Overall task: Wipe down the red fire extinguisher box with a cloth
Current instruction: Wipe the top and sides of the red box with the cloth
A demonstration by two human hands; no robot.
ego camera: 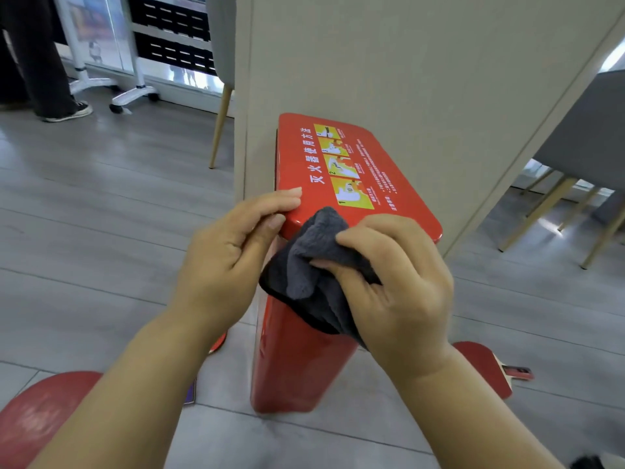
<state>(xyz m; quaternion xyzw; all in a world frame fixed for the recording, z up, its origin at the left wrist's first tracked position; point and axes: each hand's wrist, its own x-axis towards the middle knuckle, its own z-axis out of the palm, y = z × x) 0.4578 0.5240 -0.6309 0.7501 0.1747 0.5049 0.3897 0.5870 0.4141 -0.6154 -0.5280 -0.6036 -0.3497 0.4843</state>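
On the left, our left hand point(233, 252) steadies the red fire extinguisher box point(409, 201), which stands on the grey floor point(101, 231) hard against a beige partition point(406, 62). The forefinger lies along the top of the lid's near left corner and the thumb presses its edge from below, so the hand pinches that corner. Just to the right, the dark grey cloth point(304, 265) is bunched against the lid's near edge and hangs over the upper front face. Our right hand point(402, 286) holds it, fingers curled tight round the folds.

We judge that we are wiping the lid's near rim, with most of the box not yet reached. The next move calls for firm, flat pressure and a sweep along the lid or down the front, while the left hand keeps the lid from lifting.

The box is tall, narrow and glossy red metal with rounded corners. Its lid carries white Chinese lettering on the left, then a row of yellow numbered pictures, then fine white print. We can see no obvious dirt on it, though the sheen makes that hard to judge
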